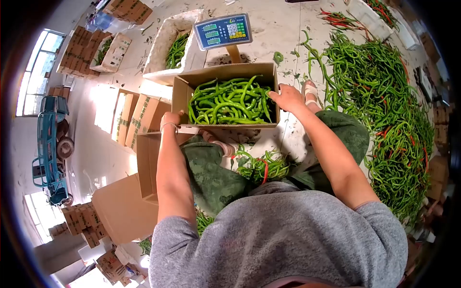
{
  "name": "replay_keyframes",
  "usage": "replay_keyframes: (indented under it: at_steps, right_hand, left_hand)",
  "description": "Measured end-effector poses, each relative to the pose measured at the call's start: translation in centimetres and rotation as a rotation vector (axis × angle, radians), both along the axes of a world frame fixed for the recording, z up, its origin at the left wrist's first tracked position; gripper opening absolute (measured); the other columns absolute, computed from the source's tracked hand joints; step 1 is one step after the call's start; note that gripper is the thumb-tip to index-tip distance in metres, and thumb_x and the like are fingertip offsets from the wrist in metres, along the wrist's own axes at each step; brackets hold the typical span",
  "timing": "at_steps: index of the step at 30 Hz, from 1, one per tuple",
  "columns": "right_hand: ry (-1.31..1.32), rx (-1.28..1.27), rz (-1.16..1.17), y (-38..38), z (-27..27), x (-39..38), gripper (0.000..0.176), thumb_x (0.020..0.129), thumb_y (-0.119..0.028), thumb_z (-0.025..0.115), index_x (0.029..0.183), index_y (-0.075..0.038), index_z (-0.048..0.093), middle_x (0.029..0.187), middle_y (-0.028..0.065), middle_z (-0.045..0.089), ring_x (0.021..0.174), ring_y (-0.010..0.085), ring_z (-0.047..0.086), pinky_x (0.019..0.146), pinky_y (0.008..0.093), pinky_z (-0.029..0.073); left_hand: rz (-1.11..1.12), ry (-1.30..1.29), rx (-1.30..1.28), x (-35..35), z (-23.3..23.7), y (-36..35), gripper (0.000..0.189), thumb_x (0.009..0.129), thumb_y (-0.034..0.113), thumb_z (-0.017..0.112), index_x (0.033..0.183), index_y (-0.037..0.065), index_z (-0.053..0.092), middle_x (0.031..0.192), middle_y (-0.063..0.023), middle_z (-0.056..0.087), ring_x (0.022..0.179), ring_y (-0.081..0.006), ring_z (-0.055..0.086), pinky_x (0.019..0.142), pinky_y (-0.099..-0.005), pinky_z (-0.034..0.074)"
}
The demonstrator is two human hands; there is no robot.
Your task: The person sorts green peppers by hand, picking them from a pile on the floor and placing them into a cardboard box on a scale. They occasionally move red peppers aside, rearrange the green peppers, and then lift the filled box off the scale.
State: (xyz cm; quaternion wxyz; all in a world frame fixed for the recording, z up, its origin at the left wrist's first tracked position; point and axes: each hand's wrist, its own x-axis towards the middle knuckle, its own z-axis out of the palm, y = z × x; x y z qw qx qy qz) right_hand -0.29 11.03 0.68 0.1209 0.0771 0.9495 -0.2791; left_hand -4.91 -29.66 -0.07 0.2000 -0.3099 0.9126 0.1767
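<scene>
Left hand: the fingers are curled shut against the near-left corner of the cardboard box, gripping its wall. Whether the fingertips reach inside the rim cannot be told. The wrist carries a thin bangle. The left forearm runs straight forward from the shoulder, elbow close to the body.

Right hand: the fingers are extended and nearly flat, not clenched. They lie over the right rim of the box, with the tips touching the green peppers at the box's right edge. The palm faces down. The right forearm reaches forward and inward across the right knee.

Cardboard box: it stands open, directly ahead of the person and between the two hands, filled with long green peppers up to the rim. The scale display stands on its post just behind the box.

Surroundings: a white foam crate holding more peppers sits behind and to the left. A large pepper heap, green with some red, covers the floor on the right. A small bunch lies between the person's legs. Flat cartons lie left of the box.
</scene>
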Motion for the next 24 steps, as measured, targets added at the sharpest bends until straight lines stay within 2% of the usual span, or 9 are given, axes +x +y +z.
replay_keyframes:
  at_steps: [6,8,10,12,14,18,20,22,24]
  right_hand:
    - [-0.004,0.054,0.035,1.2,-1.0,-3.4,0.033,0.079,-0.028,0.052,0.096,-0.002,0.064,0.103,0.0207,0.063,0.097,0.0371,0.06,0.085,0.0442,0.047]
    - [-0.056,0.046,0.031,0.7,3.4,-2.6,0.033,0.079,-0.028,0.053,0.096,-0.001,0.063,0.099,0.0216,0.063,0.096,0.0382,0.059,0.084,0.0451,0.046]
    - [0.041,-0.094,0.053,2.4,0.2,-2.3,0.032,0.079,-0.027,0.052,0.095,-0.001,0.062,0.096,0.0226,0.063,0.094,0.0387,0.06,0.083,0.0453,0.047]
    - [0.057,0.108,-0.116,-0.1,-1.1,-0.5,0.029,0.079,-0.026,0.051,0.088,0.0,0.062,0.093,0.0242,0.063,0.09,0.0403,0.06,0.081,0.0465,0.046]
    - [0.119,0.038,-0.003,1.3,-2.0,-2.2,0.029,0.079,-0.026,0.051,0.089,0.0,0.061,0.092,0.0244,0.063,0.088,0.0411,0.06,0.08,0.0475,0.046]
    - [0.187,-0.001,0.018,1.8,0.5,-2.3,0.029,0.079,-0.026,0.051,0.09,-0.001,0.06,0.089,0.025,0.063,0.088,0.0418,0.059,0.081,0.0481,0.046]
    - [0.256,0.057,-0.043,0.3,1.0,-1.0,0.029,0.079,-0.026,0.051,0.09,-0.001,0.06,0.088,0.0254,0.063,0.088,0.0421,0.059,0.081,0.0481,0.046]
    - [0.155,0.039,-0.15,-0.4,-2.4,-1.6,0.031,0.079,-0.026,0.05,0.095,-0.001,0.06,0.095,0.0255,0.062,0.093,0.0397,0.059,0.083,0.0463,0.046]
    - [0.024,0.142,0.026,0.5,-0.3,-4.0,0.031,0.079,-0.026,0.049,0.095,-0.001,0.06,0.098,0.0253,0.061,0.096,0.0392,0.059,0.084,0.0458,0.046]
  left_hand:
    - [-0.339,0.195,-0.233,-2.0,-1.7,-2.1,0.059,0.076,0.05,0.066,0.091,-0.007,0.066,0.1,-0.0281,0.062,0.098,-0.0394,0.06,0.085,-0.0445,0.048]
    - [-0.237,0.143,-0.069,-2.4,-1.2,-2.6,0.058,0.078,0.05,0.065,0.093,-0.005,0.066,0.101,-0.0272,0.062,0.099,-0.0389,0.06,0.086,-0.0438,0.047]
    - [-0.204,0.108,-0.08,-1.7,1.8,-0.5,0.055,0.079,0.049,0.063,0.095,-0.003,0.066,0.103,-0.0259,0.062,0.1,-0.0382,0.059,0.086,-0.0434,0.047]
    - [-0.229,0.004,-0.142,-2.3,0.2,0.9,0.053,0.08,0.049,0.062,0.104,0.003,0.066,0.109,-0.0211,0.062,0.102,-0.0346,0.06,0.086,-0.0426,0.048]
    - [-0.275,0.079,-0.24,-2.6,0.8,1.6,0.052,0.08,0.05,0.061,0.108,0.006,0.065,0.111,-0.0197,0.062,0.103,-0.034,0.06,0.087,-0.0431,0.048]
    - [-0.233,0.314,-0.071,-2.6,0.0,-2.2,0.049,0.079,0.051,0.062,0.095,0.005,0.07,0.098,-0.0217,0.065,0.097,-0.0335,0.062,0.085,-0.0435,0.047]
    - [-0.181,0.18,-0.04,-2.3,1.0,-1.4,0.049,0.079,0.051,0.062,0.094,0.005,0.07,0.096,-0.022,0.066,0.096,-0.0344,0.062,0.084,-0.0441,0.047]
    - [-0.271,0.133,-0.257,-2.0,0.9,1.4,0.051,0.079,0.05,0.063,0.102,0.006,0.067,0.106,-0.0198,0.064,0.103,-0.0333,0.06,0.087,-0.0423,0.047]
    - [-0.205,0.121,-0.264,-2.5,1.1,1.6,0.053,0.078,0.05,0.063,0.107,0.006,0.065,0.112,-0.0183,0.062,0.107,-0.0321,0.058,0.09,-0.0407,0.046]
